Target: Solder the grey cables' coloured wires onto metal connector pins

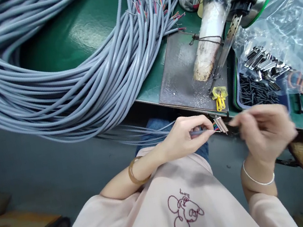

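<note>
My left hand (186, 134) pinches the end of a grey cable (197, 132) between thumb and fingers. Thin coloured wires (215, 126) fan out of that end to a small metal connector (221, 125) with a row of pins, just beyond the fingertips. To the right of the connector, my right hand (268, 130) is smeared by motion. Its fingers are curled in and closed at the tips; what they hold, if anything, does not show. The cable trails left from my left hand below the table edge.
A large coil of grey cables (76, 83) lies on the green table (90, 30). A soldering stand wrapped in white (207, 49) leans over a metal plate (176, 72) with a yellow clip (220, 99). A tray of black sleeves (257, 91), metal parts (266, 64) and plastic bag (295, 29) are right.
</note>
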Available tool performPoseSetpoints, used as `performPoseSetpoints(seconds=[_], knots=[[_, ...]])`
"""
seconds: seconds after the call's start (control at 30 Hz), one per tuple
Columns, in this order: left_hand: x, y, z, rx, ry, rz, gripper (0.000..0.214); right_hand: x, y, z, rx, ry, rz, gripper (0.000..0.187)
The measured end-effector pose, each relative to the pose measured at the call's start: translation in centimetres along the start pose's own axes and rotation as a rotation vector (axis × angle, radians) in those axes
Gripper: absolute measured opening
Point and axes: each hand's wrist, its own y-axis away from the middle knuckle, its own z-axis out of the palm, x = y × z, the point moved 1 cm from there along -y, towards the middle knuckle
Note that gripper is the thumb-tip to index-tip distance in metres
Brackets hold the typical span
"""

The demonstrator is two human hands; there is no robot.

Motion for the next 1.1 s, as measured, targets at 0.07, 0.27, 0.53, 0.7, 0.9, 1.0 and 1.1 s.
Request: performPoseSetpoints(seconds=[0.07, 0.27, 0.53, 0.7, 0.9, 1.0, 1.1], knots=[[-0.2, 0.0, 0.1, 0.035, 0.181, -0.16, 0.015, 1.2, -0.3, -1.7, 0.276, 0.128, -0.186, 0.008], [-1.1, -0.9, 0.0, 0.153, 0.563, -0.392, 0.027, 8.4, -4.5, -3.8, -0.122, 0.636, -0.075, 0.016], [-1.1, -1.5, 0.1, 0.212, 0.655, -0.362, 0.028, 12.2, -6.2, -2.0, -0.161, 0.69, -0.105, 0.021], [-1.1, -1.5, 0.0, 0.224, 0.619, -0.351, 0.026, 12.3, -6.4, -3.6, -0.134, 0.733, 0.016, 0.03], [-0.4, -1.7, 0.0, 0.264, 0.527, -0.334, 0.02, 3.1, -3.0, -2.9, 0.22, 0.085, 0.179, 0.014], [-0.2, -1.8, 0.2, 0.286, 0.471, -0.306, 0.016, -0.9, -1.3, -0.8, -0.058, -0.127, 0.282, 0.005], [0.0, -1.7, 0.4, 0.275, 0.412, -0.279, 0.015, -1.8, -0.7, 1.0, -0.192, -0.065, 0.252, 0.007]])
